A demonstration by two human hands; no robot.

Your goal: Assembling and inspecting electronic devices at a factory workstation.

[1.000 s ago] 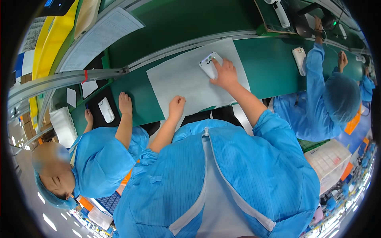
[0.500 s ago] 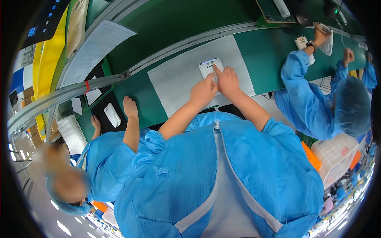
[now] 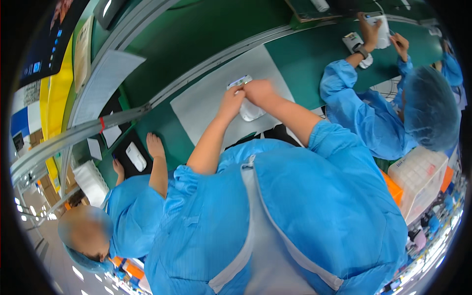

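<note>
The device (image 3: 252, 113) at the centre of the frame is white, the sheet (image 3: 196, 108) under it pale grey, the bench (image 3: 305, 54) green. The large jacket (image 3: 319, 206) at lower centre is plain blue. Left of the frame: yellow panel (image 3: 56, 105), silver rail (image 3: 64, 133), red band (image 3: 102, 124). Right: blue hair cap (image 3: 430, 108), orange box (image 3: 392, 188), whitish crate (image 3: 418, 182).

Both hands I'm running: close tog. out front, fingers bent.
My L hand (image 3: 231, 102) sits a bit nearer the body, fingers curled, tips right by my R hand (image 3: 259, 92); can't tell if they touch. R hand's back is up, slightly blurred, fingertips mostly hidden, so exact grip unclear. L forearm (image 3: 209, 140) angles up steeply & slightly R; R forearm (image 3: 297, 117) slants in flatter fr. the R, elbow out. Both forearms bare.
</note>
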